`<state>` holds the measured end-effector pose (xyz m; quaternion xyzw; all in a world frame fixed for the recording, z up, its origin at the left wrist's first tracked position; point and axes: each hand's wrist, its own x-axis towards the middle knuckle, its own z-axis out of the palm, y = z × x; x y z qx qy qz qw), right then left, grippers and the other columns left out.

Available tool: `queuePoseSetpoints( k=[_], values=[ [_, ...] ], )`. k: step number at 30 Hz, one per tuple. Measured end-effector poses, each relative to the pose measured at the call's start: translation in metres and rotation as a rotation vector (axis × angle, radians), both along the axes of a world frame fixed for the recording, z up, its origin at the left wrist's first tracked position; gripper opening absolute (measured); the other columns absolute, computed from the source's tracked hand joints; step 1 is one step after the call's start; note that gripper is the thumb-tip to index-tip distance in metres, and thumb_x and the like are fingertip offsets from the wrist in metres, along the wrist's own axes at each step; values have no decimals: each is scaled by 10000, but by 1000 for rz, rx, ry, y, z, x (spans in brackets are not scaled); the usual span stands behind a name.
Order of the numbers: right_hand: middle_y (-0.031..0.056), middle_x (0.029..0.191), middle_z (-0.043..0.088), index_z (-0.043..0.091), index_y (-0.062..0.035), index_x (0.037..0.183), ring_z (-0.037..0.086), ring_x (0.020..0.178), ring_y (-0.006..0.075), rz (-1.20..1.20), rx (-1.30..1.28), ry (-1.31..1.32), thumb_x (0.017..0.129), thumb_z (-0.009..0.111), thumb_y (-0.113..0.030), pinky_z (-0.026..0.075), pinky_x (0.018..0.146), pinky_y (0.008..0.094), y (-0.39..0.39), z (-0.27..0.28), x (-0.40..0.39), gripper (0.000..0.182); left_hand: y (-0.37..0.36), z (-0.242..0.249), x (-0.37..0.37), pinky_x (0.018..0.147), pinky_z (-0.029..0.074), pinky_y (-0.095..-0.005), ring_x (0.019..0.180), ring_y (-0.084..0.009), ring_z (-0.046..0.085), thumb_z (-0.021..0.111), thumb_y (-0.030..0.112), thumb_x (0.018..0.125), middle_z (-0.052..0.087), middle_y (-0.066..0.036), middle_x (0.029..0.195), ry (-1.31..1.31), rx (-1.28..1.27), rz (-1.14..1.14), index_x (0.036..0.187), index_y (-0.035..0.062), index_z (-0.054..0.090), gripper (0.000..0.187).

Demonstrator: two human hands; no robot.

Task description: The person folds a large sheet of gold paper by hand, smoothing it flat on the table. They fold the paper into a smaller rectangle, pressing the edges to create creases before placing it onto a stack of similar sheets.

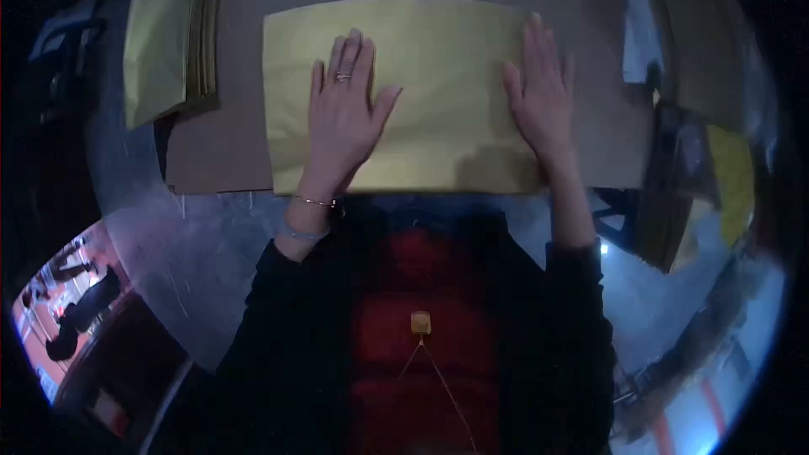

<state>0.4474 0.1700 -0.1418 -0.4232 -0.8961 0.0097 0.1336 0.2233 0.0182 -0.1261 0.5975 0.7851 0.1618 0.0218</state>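
A wide yellow paper sheet [438, 93], possibly an envelope, lies flat before me with faint creases across it. My left hand [344, 109] rests palm down on its left part, fingers stretched out and thumb apart; a ring and bracelets show on it. On the sheet's right edge lies my right hand [543, 93], also flat, with the fingers straight and the thumb spread. Neither hand grips anything. Under the sheet is a brown cardboard [607, 143]. Parts of the sheet beneath my palms are hidden.
A stack of yellow paper pieces [168, 50] stands at the upper left of the cardboard. To the right are a pale sheet [640, 25], a yellow piece [731, 181] and a brown stack [663, 232]. The cardboard's front edge runs close to my wrists.
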Motion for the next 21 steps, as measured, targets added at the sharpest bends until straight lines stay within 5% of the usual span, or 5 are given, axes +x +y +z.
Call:
queuePoseSetpoints(
  k=[10, 13, 19, 21],
  values=[
    [96, 1430, 368, 386, -82, 1366, 355, 1318, 261, 37, 107, 96, 919, 456, -393, 233, 1076, 529, 4, -8, 2, 548, -1, 8, -13, 1074, 256, -492, 1331, -316, 311, 481, 474, 893, 343, -138, 1435, 100, -39, -141, 1375, 63, 367, 644],
    [99, 1447, 341, 377, -79, 1371, 330, 1331, 266, 38, 93, 58, 922, 444, -399, 240, 1077, 518, 6, -7, 1, 556, 6, 27, -40, 995, 399, -409, 1286, -315, 381, 537, 438, 870, 380, -142, 1401, 121, -157, -319, 1346, 64, 390, 624],
    [102, 1451, 334, 371, -75, 1373, 315, 1340, 280, 45, 84, 79, 924, 424, -415, 229, 1087, 512, 6, -10, 1, 565, 60, 66, -16, 750, 520, -376, 885, -301, 612, 476, 423, 914, 587, -147, 1036, 348, -462, -311, 1356, 98, 378, 557],
    [111, 1448, 338, 384, -81, 1367, 323, 1336, 283, 40, 82, 101, 923, 422, -420, 229, 1086, 508, 7, -11, -1, 560, 78, 66, 4, 877, 475, -392, 1042, -288, 569, 440, 440, 925, 554, -143, 1177, 406, -522, -296, 1382, 133, 357, 557]
  ],
)
